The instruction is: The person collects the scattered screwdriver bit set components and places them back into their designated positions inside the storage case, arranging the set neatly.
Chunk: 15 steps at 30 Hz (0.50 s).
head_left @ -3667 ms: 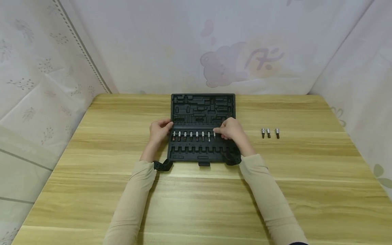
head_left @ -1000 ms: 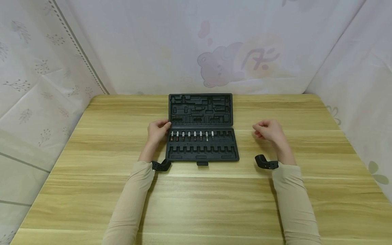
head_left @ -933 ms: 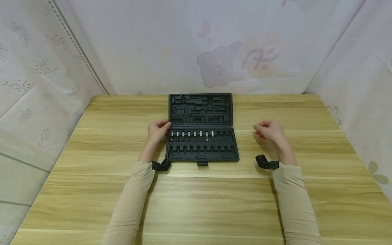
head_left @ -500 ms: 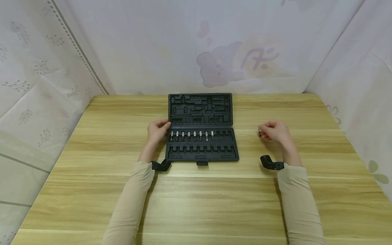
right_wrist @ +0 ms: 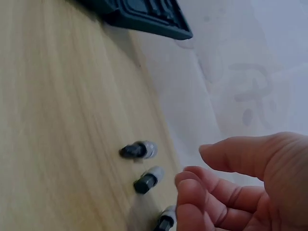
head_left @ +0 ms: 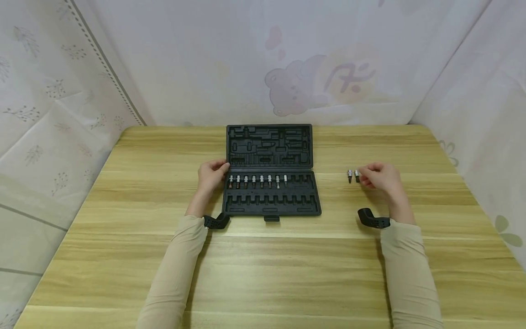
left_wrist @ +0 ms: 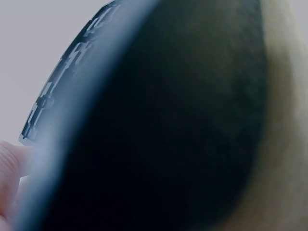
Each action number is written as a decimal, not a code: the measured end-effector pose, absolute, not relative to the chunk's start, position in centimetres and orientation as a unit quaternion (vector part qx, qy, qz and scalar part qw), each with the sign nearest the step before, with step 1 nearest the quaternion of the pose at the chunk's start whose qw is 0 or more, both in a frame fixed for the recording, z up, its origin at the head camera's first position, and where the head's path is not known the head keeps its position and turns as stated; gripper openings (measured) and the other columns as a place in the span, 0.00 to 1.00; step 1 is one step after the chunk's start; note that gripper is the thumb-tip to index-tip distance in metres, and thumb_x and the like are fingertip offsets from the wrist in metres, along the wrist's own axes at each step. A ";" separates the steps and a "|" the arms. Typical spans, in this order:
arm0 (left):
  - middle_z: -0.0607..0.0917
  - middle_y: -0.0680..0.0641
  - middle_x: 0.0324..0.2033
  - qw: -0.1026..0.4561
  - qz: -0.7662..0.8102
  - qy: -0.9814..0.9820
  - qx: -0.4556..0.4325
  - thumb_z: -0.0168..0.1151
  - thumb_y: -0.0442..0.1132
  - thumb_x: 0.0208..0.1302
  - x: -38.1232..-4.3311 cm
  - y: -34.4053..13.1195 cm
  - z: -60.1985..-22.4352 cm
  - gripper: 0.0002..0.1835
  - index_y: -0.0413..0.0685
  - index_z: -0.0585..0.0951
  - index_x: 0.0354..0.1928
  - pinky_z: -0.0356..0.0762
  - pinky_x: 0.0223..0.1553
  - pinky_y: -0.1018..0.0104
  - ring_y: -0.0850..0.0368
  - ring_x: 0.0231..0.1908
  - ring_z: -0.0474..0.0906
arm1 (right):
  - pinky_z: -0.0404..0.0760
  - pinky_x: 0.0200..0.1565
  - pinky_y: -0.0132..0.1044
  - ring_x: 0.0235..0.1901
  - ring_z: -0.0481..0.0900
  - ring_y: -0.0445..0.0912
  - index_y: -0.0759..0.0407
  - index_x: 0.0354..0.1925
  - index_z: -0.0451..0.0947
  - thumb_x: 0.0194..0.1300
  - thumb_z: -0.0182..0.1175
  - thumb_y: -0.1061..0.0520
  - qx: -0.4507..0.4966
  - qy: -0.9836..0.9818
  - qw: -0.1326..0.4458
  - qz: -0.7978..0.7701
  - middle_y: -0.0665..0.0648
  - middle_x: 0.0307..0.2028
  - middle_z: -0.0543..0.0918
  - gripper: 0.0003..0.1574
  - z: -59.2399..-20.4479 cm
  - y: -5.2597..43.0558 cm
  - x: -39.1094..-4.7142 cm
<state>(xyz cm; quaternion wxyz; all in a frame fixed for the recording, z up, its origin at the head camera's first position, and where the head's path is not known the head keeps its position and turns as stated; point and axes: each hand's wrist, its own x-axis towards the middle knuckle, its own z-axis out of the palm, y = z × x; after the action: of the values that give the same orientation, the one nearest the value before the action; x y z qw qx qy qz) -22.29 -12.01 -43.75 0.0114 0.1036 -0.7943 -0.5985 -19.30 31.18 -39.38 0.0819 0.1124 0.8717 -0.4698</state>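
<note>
A black plastic tool case (head_left: 271, 199) lies open on the table, its lid folded back. Several silver bit sockets (head_left: 261, 181) fill the left part of its upper slot row. My left hand (head_left: 212, 173) holds the case's left edge near the hinge, thumb at the rim; its wrist view is mostly blocked by a dark blur. Right of the case, two loose bit sockets (head_left: 349, 176) lie side by side. Beside them hovers my right hand (head_left: 382, 177), its fingers (right_wrist: 191, 195) loosely bent with a gap to the thumb. Close by its fingertips is a third bit socket (right_wrist: 166, 219), partly hidden.
The wooden table (head_left: 263, 269) reaches to a pale printed curtain (head_left: 185, 68) behind and at both sides. Black wrist mounts (head_left: 371, 219) stick out from both wrists, the left one beside the case's front left corner.
My right hand has left the case's upper row and moved right over the table, uncovering the loose bit sockets as it slides farther right. My left hand stays at the case edge.
</note>
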 end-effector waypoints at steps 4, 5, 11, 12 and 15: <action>0.83 0.36 0.43 0.009 -0.595 -0.797 0.104 0.59 0.36 0.65 -22.3 -12.0 -43.6 0.15 0.34 0.80 0.50 0.74 0.28 0.75 0.64 0.23 0.75 | 0.80 0.29 0.30 0.22 0.77 0.35 0.76 0.49 0.70 0.68 0.54 0.53 0.123 0.872 0.067 -0.469 0.42 0.21 0.80 0.25 -39.6 31.6 -19.3; 0.83 0.36 0.43 0.008 -0.594 -0.797 0.105 0.59 0.36 0.65 -22.3 -12.0 -43.6 0.15 0.34 0.80 0.50 0.74 0.28 0.75 0.63 0.23 0.75 | 0.80 0.29 0.30 0.22 0.77 0.35 0.76 0.49 0.70 0.68 0.54 0.53 0.127 0.872 0.062 -0.468 0.42 0.20 0.79 0.25 -39.6 31.7 -19.3; 0.83 0.37 0.43 0.009 -0.592 -0.799 0.107 0.59 0.36 0.64 -22.3 -12.0 -43.6 0.15 0.35 0.81 0.50 0.74 0.28 0.75 0.63 0.24 0.75 | 0.80 0.27 0.30 0.20 0.76 0.35 0.75 0.48 0.72 0.67 0.56 0.54 0.146 0.876 0.035 -0.459 0.42 0.19 0.77 0.23 -39.9 32.2 -19.3; 0.83 0.37 0.43 0.010 -0.592 -0.798 0.108 0.59 0.36 0.64 -22.3 -12.0 -43.6 0.15 0.34 0.81 0.50 0.74 0.28 0.75 0.63 0.24 0.75 | 0.80 0.26 0.30 0.20 0.76 0.35 0.75 0.47 0.72 0.66 0.56 0.55 0.149 0.876 0.030 -0.457 0.43 0.19 0.77 0.23 -39.9 32.3 -19.3; 0.83 0.37 0.43 0.010 -0.593 -0.797 0.109 0.60 0.36 0.64 -22.2 -12.0 -43.6 0.15 0.34 0.81 0.49 0.74 0.28 0.74 0.63 0.24 0.75 | 0.79 0.25 0.29 0.19 0.76 0.35 0.75 0.46 0.73 0.65 0.56 0.55 0.159 0.881 0.017 -0.446 0.44 0.18 0.77 0.22 -40.1 32.6 -19.2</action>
<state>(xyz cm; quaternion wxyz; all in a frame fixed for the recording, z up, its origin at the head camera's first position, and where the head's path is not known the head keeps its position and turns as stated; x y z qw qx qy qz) -22.21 -11.99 -43.64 0.0096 0.1093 -0.7974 -0.5934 -19.23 32.56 -40.07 0.0168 0.1589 0.8807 -0.4460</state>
